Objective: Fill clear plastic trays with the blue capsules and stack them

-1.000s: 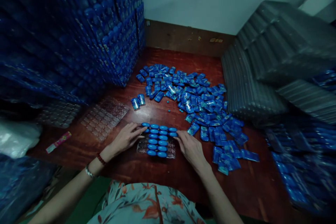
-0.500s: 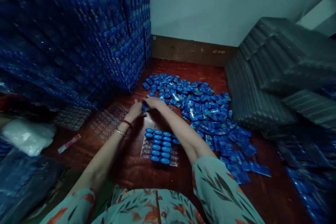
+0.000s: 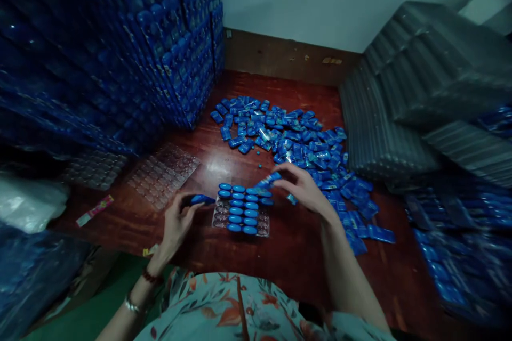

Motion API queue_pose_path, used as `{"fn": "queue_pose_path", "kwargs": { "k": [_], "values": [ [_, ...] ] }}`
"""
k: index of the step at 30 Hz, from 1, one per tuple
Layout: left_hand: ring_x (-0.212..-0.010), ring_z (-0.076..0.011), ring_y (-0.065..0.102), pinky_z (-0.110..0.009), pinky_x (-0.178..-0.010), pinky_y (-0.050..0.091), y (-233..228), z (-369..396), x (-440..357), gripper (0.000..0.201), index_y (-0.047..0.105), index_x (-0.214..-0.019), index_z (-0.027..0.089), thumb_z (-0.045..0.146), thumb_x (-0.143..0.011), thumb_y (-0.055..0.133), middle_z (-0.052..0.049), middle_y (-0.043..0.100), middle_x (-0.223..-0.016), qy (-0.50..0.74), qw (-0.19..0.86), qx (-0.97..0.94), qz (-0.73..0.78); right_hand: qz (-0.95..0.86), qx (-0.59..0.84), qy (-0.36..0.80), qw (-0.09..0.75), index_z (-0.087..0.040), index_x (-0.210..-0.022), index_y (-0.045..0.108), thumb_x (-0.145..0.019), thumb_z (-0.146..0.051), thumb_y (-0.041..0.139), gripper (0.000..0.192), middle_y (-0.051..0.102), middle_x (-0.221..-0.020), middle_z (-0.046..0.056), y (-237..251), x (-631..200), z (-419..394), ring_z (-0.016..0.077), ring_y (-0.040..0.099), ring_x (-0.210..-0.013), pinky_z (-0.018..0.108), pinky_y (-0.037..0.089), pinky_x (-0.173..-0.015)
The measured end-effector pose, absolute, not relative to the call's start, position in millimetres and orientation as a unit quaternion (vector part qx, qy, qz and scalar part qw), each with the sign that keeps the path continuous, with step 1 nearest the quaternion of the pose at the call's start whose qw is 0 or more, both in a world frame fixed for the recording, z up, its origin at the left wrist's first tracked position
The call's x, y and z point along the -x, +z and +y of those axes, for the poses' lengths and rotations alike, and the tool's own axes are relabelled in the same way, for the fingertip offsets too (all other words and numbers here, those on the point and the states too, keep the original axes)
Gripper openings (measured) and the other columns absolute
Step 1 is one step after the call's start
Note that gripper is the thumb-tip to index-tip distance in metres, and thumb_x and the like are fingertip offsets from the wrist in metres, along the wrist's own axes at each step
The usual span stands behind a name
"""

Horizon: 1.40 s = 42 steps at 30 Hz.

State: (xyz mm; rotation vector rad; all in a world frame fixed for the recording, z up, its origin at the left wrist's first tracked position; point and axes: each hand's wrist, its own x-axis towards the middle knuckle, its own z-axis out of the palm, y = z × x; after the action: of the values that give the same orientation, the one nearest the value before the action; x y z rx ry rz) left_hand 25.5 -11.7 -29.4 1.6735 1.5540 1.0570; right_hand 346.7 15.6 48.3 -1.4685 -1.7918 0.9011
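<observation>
A clear plastic tray [image 3: 220, 219] lies on the red-brown table in front of me, with rows of shiny blue oval packs [image 3: 237, 204] in its middle and upper cups. Cups at its lower left and lower right show bare plastic. At the tray's left edge, my left hand [image 3: 178, 219] pinches a blue pack [image 3: 200, 199] between thumb and fingers. Over the tray's upper right corner, my right hand [image 3: 300, 186] grips another small blue pack [image 3: 269, 180] by its end. A small blue-and-white piece [image 3: 292, 199] lies below the right hand.
A loose heap of blue packs [image 3: 296, 141] spreads behind and to the right. Tall stacks of filled blue trays [image 3: 168, 58] stand at left; grey stacked trays [image 3: 372, 128] rise at right. Clear trays [image 3: 160, 176], a pink-and-white strip [image 3: 95, 211] and a white plastic bag [image 3: 34, 202] lie left.
My hands were together beyond the tray around a blue pack. They have come apart and nearer: the left to the tray's left side, the right to its upper right, each with a pack.
</observation>
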Motion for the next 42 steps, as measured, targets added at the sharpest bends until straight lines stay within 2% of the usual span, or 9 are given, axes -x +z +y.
{"fn": "queue_pose_path", "kwargs": {
  "k": [5, 11, 19, 24, 29, 35, 38, 40, 42],
  "values": [
    [-0.079, -0.0153, 0.062, -0.027, -0.073, 0.052, -46, -18, -42, 0.015, 0.058, -0.096, 0.019, 0.029, -0.088, 0.052, -0.004, 0.066, -0.087, 0.375, 0.315, -0.718, 0.495, -0.644, 0.629, 0.306, 0.309, -0.021, -0.093, 0.06, -0.083, -0.034, 0.057, 0.017, 0.065, -0.089, 0.004, 25, -351, -56, 0.0181, 0.061, -0.082, 0.03, 0.048, -0.075],
    [-0.076, -0.0136, 0.056, -0.025, -0.069, 0.048, -45, -1, -47, 0.024, 0.057, -0.1, 0.016, 0.016, -0.093, 0.034, -0.006, 0.058, -0.086, 0.291, 0.208, -0.846, 0.396, -0.709, 0.604, 0.192, 0.309, -0.021, -0.105, 0.058, -0.092, -0.025, 0.044, 0.019, 0.061, -0.096, 0.007, -11, -320, -77, 0.0168, 0.061, -0.088, 0.028, 0.05, -0.078],
    [-0.081, -0.0166, 0.053, -0.028, -0.071, 0.048, -16, 11, -43, 0.027, 0.053, -0.112, 0.016, 0.014, -0.094, 0.033, -0.008, 0.058, -0.091, 0.19, 0.14, -0.938, 0.255, -0.825, 0.552, 0.117, 0.032, -0.018, -0.109, 0.056, -0.086, -0.002, 0.041, 0.032, 0.058, -0.103, 0.009, 16, -310, -68, 0.019, 0.058, -0.09, 0.03, 0.049, -0.074],
    [-0.089, -0.0189, 0.054, -0.032, -0.079, 0.049, -18, 12, -42, 0.03, 0.054, -0.114, 0.017, 0.011, -0.092, 0.034, -0.011, 0.059, -0.102, 0.163, 0.127, -0.949, 0.237, -0.843, 0.516, 0.133, -0.079, -0.017, -0.098, 0.058, -0.087, -0.006, 0.043, 0.022, 0.058, -0.098, 0.008, 32, -297, -46, 0.0178, 0.058, -0.084, 0.026, 0.048, -0.066],
    [-0.09, -0.0214, 0.054, -0.035, -0.076, 0.049, -26, 1, -37, 0.035, 0.053, -0.12, 0.017, 0.011, -0.09, 0.037, -0.014, 0.058, -0.106, 0.226, 0.045, -0.933, 0.277, -0.813, 0.575, 0.081, 0.025, -0.018, -0.108, 0.057, -0.088, -0.009, 0.044, 0.025, 0.059, -0.1, 0.009, 1, -301, -60, 0.0184, 0.058, -0.09, 0.027, 0.05, -0.07],
    [-0.083, -0.0158, 0.055, -0.026, -0.073, 0.048, -22, 66, -63, 0.023, 0.063, -0.095, 0.017, 0.022, -0.092, 0.041, -0.007, 0.058, -0.093, 0.326, 0.157, -0.842, 0.399, -0.731, 0.625, -0.015, 0.275, -0.023, -0.123, 0.053, -0.091, -0.018, 0.044, 0.034, 0.053, -0.117, 0.011, -40, -293, -89, 0.0167, 0.058, -0.099, 0.025, 0.051, -0.076],
    [-0.094, -0.0195, 0.054, -0.031, -0.082, 0.046, -22, 126, -92, 0.023, 0.06, -0.105, 0.017, 0.025, -0.092, 0.043, -0.008, 0.059, -0.101, 0.25, 0.139, -0.849, 0.445, -0.608, 0.702, -0.034, 0.369, -0.022, -0.115, 0.06, -0.092, -0.025, 0.044, 0.028, 0.055, -0.108, 0.009, -39, -305, -81, 0.0162, 0.058, -0.095, 0.026, 0.049, -0.079],
    [-0.101, -0.0252, 0.052, -0.037, -0.085, 0.045, -24, 159, -113, 0.03, 0.056, -0.115, 0.015, 0.027, -0.089, 0.049, -0.013, 0.057, -0.11, 0.16, 0.095, -0.86, 0.475, -0.521, 0.766, -0.029, 0.375, -0.018, -0.11, 0.061, -0.093, -0.031, 0.04, 0.03, 0.057, -0.102, 0.01, -36, -326, -68, 0.0187, 0.058, -0.093, 0.031, 0.048, -0.081],
    [-0.105, -0.031, 0.049, -0.041, -0.083, 0.044, -27, 179, -132, 0.034, 0.056, -0.116, 0.012, 0.026, -0.085, 0.054, -0.017, 0.056, -0.113, 0.113, 0.072, -0.865, 0.484, -0.461, 0.828, 0.001, 0.319, -0.015, -0.112, 0.059, -0.093, -0.037, 0.039, 0.035, 0.057, -0.102, 0.013, -32, -349, -55, 0.0221, 0.058, -0.092, 0.035, 0.047, -0.08]
  ]
}}
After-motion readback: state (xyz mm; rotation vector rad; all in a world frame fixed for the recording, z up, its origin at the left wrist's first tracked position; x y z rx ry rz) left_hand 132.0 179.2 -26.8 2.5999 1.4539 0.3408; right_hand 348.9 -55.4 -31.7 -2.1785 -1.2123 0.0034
